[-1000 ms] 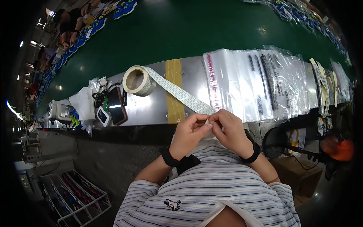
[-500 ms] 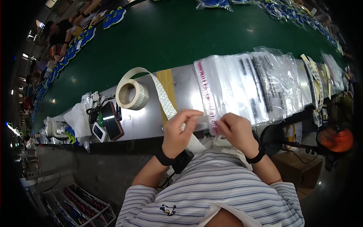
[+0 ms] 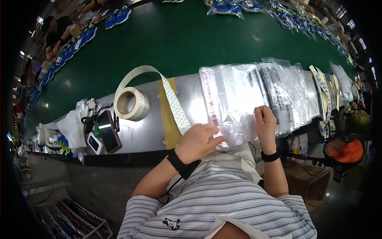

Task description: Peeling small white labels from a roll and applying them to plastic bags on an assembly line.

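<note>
A row of overlapping clear plastic bags, some with dark print, lies on the metal bench top; a red strip runs along the leftmost bag's edge. My left hand lies at the near end of that strip, fingers stretched and thumb apart, touching the plastic. My right hand is above the bags further right, thumb and fingertips pinched together; whatever is between them is too small to make out. A roll of white labels stands left of the bags, its printed strip looping over and down to my left hand.
Left on the bench are a phone, a small white device and crumpled white wrapping. Beyond lies a green work surface, with blue shoes along its far edges. An orange fan stands at right, near a cardboard box.
My hands have moved apart: the right went rightward and away from me over the bags, the left opened and flattened onto the strip. The whole view has shifted slightly.
</note>
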`<state>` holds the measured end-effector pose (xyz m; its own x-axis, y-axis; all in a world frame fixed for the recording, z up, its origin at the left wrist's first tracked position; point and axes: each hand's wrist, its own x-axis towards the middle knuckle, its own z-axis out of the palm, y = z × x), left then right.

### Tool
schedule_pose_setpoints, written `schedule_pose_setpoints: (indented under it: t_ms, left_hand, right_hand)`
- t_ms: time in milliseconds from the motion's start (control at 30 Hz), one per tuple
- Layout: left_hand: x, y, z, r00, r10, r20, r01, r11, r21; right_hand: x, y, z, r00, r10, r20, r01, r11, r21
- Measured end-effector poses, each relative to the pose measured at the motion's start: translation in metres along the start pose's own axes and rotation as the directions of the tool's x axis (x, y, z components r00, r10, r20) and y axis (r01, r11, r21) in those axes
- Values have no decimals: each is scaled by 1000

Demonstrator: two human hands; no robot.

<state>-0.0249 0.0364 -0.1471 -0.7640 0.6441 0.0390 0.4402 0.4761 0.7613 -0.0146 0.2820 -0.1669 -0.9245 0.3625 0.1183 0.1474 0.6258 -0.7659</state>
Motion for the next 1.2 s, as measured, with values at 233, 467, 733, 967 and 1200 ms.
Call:
schedule_pose_setpoints:
  t_ms: [233, 467, 733, 967, 1200]
  left_hand:
    - [92, -1, 24, 974, -53, 220, 205, -207, -957]
    - [109, 0, 50, 912, -340, 228, 396, 591, -703]
    - [78, 18, 10, 868, -184, 461, 427, -194, -883]
    - [49, 40, 20, 993, -113, 28, 65, 332, -941]
    - [14, 5, 22, 882, -468, -48, 166, 406, -899]
  right_hand:
    - [-5, -18, 2, 983, -160, 94, 105, 897, 429]
    - [-5, -11, -24, 968, -224, 115, 137, 852, 504]
    - [-18, -22, -21, 791, -540, 288, 565, 825, -4]
    - [6, 9, -40, 985, 170, -27, -94, 662, 743]
    - [9, 109, -128, 752, 527, -397, -181, 743, 644]
